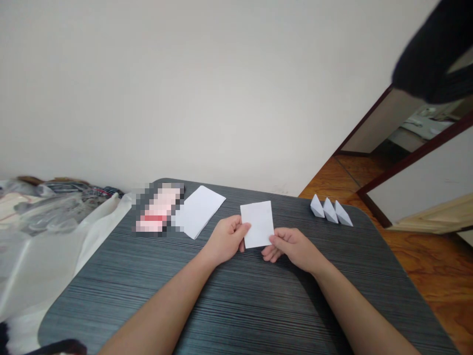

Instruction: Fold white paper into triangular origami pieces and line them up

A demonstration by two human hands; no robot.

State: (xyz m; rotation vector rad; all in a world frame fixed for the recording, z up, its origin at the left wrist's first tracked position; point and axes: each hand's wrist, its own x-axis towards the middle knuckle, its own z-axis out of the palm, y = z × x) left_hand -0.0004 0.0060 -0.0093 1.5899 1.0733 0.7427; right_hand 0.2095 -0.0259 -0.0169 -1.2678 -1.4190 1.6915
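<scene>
A small, nearly square piece of white paper (257, 223) is held up above the dark table. My left hand (227, 239) pinches its left edge, thumb in front and fingers behind. At the lower right corner, my right hand (290, 246) grips it between thumb and fingers, the other fingers curled below. Whether the sheet is folded in layers I cannot tell. To the left lies a stack of white paper sheets (203, 209). Three folded white paper shapes (330, 211) with pointed tops stand in a row at the table's right rear.
The dark wood-grain table (258, 305) stands against a pale wall (221, 98). A pixelated pinkish item (158, 207) lies at its left rear. Plastic-covered things (66, 207) are heaped beyond the left edge. Wooden floor (436, 266) and a doorway are on the right.
</scene>
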